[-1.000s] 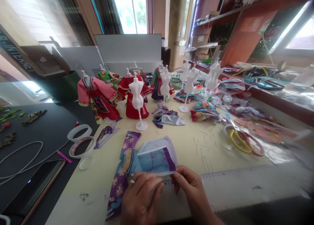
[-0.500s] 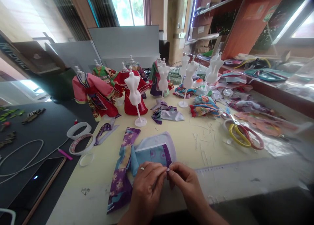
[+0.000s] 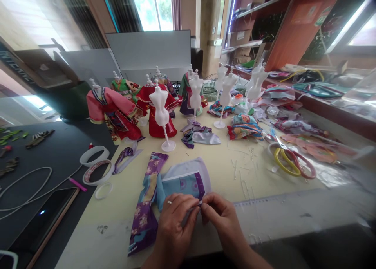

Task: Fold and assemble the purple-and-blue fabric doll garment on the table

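A small doll garment (image 3: 189, 185) in light blue with a purple edge lies on the table just beyond my hands, its pale lining showing behind. Its purple and blue flowered strip (image 3: 143, 214) stretches out to the left. My left hand (image 3: 179, 218) pinches the near edge of the garment, a ring on one finger. Close beside it, my right hand (image 3: 221, 214) pinches the same edge between thumb and forefinger. A bit of white edge shows between the fingertips; the rest of that edge is hidden by the hands.
White mini mannequins (image 3: 160, 108) stand behind, several dressed in robes (image 3: 122, 114). Scissors (image 3: 286, 159) lie at the right beside fabric scraps (image 3: 311, 147). A clear ruler (image 3: 264, 200) runs to the right of my hands. Tape rolls (image 3: 96, 172) and a phone (image 3: 44, 222) are on the left.
My fingertips have shifted very slightly along the pinched edge. The garment and everything around it look the same.
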Action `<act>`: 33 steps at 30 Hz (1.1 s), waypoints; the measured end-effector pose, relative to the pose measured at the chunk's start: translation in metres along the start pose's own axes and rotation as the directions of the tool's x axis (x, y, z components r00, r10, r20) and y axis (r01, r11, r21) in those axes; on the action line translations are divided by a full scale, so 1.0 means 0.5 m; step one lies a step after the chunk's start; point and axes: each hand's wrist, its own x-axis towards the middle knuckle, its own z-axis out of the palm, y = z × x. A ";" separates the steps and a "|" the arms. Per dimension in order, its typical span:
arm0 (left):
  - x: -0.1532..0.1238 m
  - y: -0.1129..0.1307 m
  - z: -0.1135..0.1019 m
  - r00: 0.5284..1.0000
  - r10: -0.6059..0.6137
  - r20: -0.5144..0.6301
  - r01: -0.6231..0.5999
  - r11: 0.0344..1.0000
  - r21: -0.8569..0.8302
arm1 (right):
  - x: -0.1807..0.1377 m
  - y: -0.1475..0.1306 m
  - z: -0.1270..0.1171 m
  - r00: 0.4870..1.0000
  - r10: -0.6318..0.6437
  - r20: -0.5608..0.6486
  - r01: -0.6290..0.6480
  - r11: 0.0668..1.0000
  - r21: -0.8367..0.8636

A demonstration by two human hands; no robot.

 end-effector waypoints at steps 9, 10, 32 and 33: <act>0.015 0.016 -0.024 0.999 -0.033 0.036 0.029 0.993 0.116 | 0.000 0.013 0.005 0.987 -0.158 0.034 0.161 0.968 -0.192; 0.016 0.017 -0.027 0.998 -0.035 0.053 0.028 0.992 0.126 | 0.000 0.014 0.006 0.982 -0.184 0.041 0.189 0.958 -0.217; 0.028 0.010 -0.032 0.807 -0.533 0.255 0.546 0.837 0.025 | 0.010 0.013 0.017 0.996 -0.048 0.071 0.059 0.987 -0.151; 0.029 0.010 -0.032 0.788 -0.555 0.268 0.573 0.819 0.010 | 0.010 0.013 0.017 0.997 -0.033 0.072 0.042 0.991 -0.130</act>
